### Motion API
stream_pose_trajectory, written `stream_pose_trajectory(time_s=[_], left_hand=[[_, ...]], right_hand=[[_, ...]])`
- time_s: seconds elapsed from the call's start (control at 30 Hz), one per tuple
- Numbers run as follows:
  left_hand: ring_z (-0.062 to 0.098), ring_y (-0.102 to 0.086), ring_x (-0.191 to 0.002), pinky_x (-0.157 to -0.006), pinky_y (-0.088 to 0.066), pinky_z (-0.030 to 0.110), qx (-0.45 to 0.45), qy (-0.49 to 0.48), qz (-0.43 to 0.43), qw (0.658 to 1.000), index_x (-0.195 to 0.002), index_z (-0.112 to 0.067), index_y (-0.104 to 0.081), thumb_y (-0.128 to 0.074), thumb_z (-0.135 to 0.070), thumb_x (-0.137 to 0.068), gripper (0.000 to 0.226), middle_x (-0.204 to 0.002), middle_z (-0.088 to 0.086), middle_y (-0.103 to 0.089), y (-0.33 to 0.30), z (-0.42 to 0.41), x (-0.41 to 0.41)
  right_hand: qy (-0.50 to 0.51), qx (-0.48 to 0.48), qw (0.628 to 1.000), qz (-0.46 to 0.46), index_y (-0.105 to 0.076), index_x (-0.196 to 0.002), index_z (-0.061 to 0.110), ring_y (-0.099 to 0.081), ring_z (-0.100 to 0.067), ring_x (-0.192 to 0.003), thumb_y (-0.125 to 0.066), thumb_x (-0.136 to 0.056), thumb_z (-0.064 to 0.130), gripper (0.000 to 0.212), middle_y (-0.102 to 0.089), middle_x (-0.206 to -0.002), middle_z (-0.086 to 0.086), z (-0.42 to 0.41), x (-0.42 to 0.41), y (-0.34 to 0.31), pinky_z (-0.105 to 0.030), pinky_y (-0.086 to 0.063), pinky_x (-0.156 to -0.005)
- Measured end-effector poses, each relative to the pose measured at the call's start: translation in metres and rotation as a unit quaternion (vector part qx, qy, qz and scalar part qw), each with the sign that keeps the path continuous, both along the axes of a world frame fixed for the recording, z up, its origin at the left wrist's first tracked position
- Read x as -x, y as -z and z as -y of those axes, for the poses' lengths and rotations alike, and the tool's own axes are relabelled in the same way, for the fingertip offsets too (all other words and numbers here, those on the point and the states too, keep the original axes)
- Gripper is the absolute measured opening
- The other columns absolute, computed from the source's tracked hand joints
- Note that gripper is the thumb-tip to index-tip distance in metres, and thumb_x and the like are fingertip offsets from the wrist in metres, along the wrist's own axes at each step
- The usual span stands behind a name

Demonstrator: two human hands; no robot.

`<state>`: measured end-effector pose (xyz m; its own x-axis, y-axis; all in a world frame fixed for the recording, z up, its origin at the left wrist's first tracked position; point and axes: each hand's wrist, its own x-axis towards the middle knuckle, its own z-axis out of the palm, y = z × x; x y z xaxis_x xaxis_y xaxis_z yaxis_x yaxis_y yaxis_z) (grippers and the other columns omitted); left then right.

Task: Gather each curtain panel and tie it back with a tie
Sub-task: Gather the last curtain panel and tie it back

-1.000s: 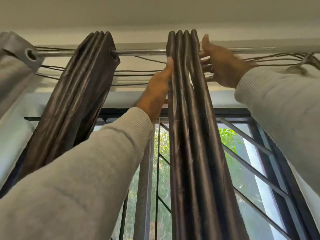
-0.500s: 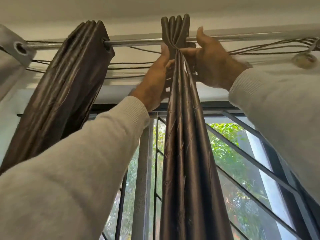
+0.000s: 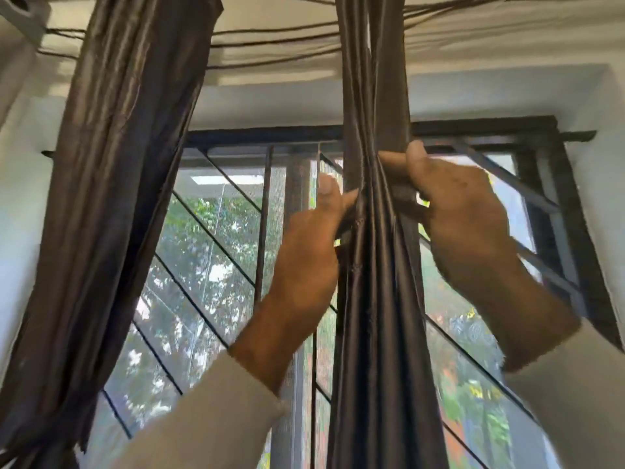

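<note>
A dark brown satin curtain panel point(image 3: 375, 299) hangs bunched into narrow folds down the middle of the view. My left hand point(image 3: 307, 255) clasps its left side, thumb up and fingers tucked behind the cloth. My right hand point(image 3: 460, 218) clasps its right side at the same height, thumb pressed into the folds. Together both hands squeeze the panel into a tight bundle. A second brown panel point(image 3: 111, 198) hangs gathered at the left, untouched. No tie shows in view.
Behind the curtains is a window with a dark frame point(image 3: 541, 137) and slanted metal bars point(image 3: 209, 231), trees outside. Thin cords point(image 3: 270, 45) run along the white wall above. A grey eyelet curtain corner point(image 3: 20, 8) shows at top left.
Both hands slid down from the rod along the middle panel and now squeeze it lower, in front of the window. The view tilted down; the rod has left the frame.
</note>
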<state>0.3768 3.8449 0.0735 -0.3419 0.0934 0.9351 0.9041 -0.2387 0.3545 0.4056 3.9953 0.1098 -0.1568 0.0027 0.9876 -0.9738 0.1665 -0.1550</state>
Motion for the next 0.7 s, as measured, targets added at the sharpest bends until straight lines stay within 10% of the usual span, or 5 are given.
stream_pose_trajectory(time_s=[0.2,0.33,0.5,0.7], left_hand=[[0.009,-0.069,-0.13,-0.11,-0.055,0.03,-0.031,0.002,-0.019,0.999,-0.135,-0.019,-0.074,-0.048,-0.046,-0.106,0.047,-0.133,-0.007,-0.077,0.095,-0.008,0.008],[0.0,-0.074,-0.111,-0.088,-0.058,0.015,-0.036,-0.037,0.006,0.999,-0.132,-0.015,-0.074,-0.08,-0.023,-0.092,0.041,-0.12,-0.011,-0.081,0.113,-0.011,0.006],[0.008,-0.079,-0.098,-0.079,-0.067,0.032,-0.013,-0.106,0.035,0.994,-0.115,-0.02,-0.08,-0.094,-0.018,-0.08,0.037,-0.104,-0.008,-0.083,0.116,-0.012,-0.001],[0.02,-0.079,-0.078,-0.071,-0.066,0.043,0.009,-0.185,0.045,0.982,-0.093,-0.016,-0.08,-0.073,-0.023,-0.086,0.012,-0.082,-0.003,-0.081,0.116,-0.011,0.004]], right_hand=[[-0.005,-0.001,1.0,0.019,-0.074,-0.127,0.012,-0.074,-0.019,-0.115,-0.056,-0.106,0.014,0.028,-0.079,-0.119,-0.002,-0.007,0.017,0.11,-0.031,-0.054,-0.101],[-0.016,0.002,0.998,0.058,-0.077,-0.12,0.014,-0.075,-0.021,-0.112,-0.058,-0.097,-0.014,0.04,-0.08,-0.116,-0.001,-0.015,0.03,0.133,-0.041,-0.058,-0.101],[-0.013,0.052,0.995,0.079,-0.082,-0.102,0.012,-0.078,-0.025,-0.089,-0.067,-0.089,-0.015,0.034,-0.082,-0.097,-0.006,-0.023,0.038,0.13,-0.049,-0.064,-0.087],[0.013,0.144,0.98,0.14,-0.077,-0.101,0.011,-0.075,-0.022,-0.084,-0.084,-0.073,0.0,0.03,-0.079,-0.095,-0.001,-0.031,0.052,0.126,-0.051,-0.063,-0.085]])
